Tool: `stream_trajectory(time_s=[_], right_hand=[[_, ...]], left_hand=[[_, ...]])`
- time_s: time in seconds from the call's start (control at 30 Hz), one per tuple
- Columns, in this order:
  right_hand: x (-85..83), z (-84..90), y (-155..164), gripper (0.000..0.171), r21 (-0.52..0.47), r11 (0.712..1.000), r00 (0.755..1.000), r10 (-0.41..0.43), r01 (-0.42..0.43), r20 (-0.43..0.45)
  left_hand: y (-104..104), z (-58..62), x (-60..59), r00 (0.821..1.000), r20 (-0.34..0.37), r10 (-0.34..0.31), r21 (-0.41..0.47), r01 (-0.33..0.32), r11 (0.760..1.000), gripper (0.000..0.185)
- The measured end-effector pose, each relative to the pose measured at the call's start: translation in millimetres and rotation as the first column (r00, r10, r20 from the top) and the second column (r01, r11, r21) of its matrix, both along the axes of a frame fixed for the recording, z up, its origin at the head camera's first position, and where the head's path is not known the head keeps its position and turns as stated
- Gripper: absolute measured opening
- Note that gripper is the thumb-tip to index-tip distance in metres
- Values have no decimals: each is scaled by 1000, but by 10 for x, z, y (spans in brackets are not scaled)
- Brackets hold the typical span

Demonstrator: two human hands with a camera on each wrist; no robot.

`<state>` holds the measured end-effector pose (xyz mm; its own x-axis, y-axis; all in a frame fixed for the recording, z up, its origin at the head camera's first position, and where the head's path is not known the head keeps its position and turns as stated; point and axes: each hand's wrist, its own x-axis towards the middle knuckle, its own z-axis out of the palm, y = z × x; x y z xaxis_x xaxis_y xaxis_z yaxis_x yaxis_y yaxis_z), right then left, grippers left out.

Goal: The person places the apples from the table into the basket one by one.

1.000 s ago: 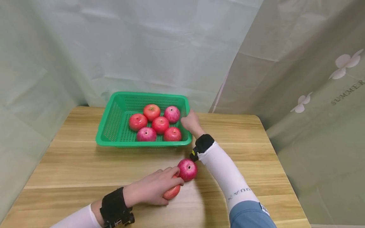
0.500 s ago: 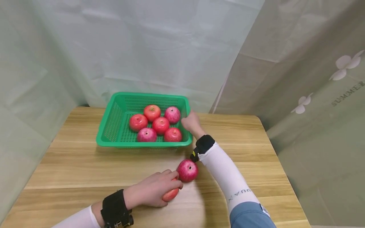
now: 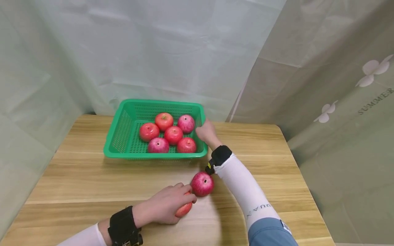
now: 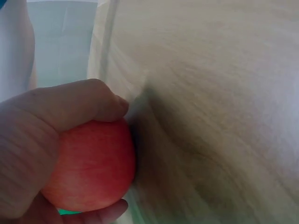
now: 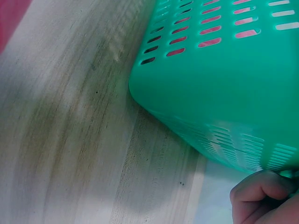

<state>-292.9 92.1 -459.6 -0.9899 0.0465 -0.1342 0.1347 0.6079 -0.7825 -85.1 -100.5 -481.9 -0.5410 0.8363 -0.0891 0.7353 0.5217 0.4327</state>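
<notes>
My left hand [image 3: 166, 205] grips a light red apple [image 3: 184, 209] on the table, thumb on one side and fingers on the other, as the left wrist view shows with the apple [image 4: 96, 168] large. Just beyond its fingertips sits a darker pinkish-red apple [image 3: 202, 183]. At the back, my right hand [image 3: 207, 132] holds the right rim of a green plastic basket [image 3: 154, 155]. Curled fingers [image 5: 254, 193] show at that rim in the right wrist view. Inside the basket lie several apples [image 3: 173, 135], some light red and some darker pink, mostly toward its right side.
The wooden table [image 3: 77, 184] extends on both sides of the basket. A pale curtain [image 3: 160, 51] hangs close behind it, and a printed curtain [image 3: 338, 153] runs along the right side. My right forearm [image 3: 243, 184] crosses the table to the right of the darker apple.
My left hand and the apple in it have shifted very slightly toward me and to the left. The right hand and the basket stay in place.
</notes>
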Motion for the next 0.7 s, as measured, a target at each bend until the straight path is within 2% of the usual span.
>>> stream_trajectory(time_s=[0.1, 0.33, 0.43, 0.6, 0.7], right_hand=[[-4, -5, -5, 39, -7, 1000, 1000, 1, -1, 10], [21, 7, -12, 44, -9, 1000, 1000, 7, -7, 18], [36, 18, -7, 43, -14, 1000, 1000, 8, -7, 16], [29, 15, -1, 44, -16, 1000, 1000, 12, -12, 14], [16, 8, -3, 45, -13, 1000, 1000, 12, -12, 17]], left_hand=[[-31, 13, 4, 1000, 12, 0, -5, 0, 1000, 65], [-153, 138, 29, 997, -45, -56, 38, 58, 998, 61], [-212, 275, 7, 997, -41, -61, 93, 65, 994, 65], [-321, 551, -87, 999, 11, -36, 165, 34, 986, 69], [-393, 665, -145, 1000, -17, -6, 174, 9, 985, 67]])
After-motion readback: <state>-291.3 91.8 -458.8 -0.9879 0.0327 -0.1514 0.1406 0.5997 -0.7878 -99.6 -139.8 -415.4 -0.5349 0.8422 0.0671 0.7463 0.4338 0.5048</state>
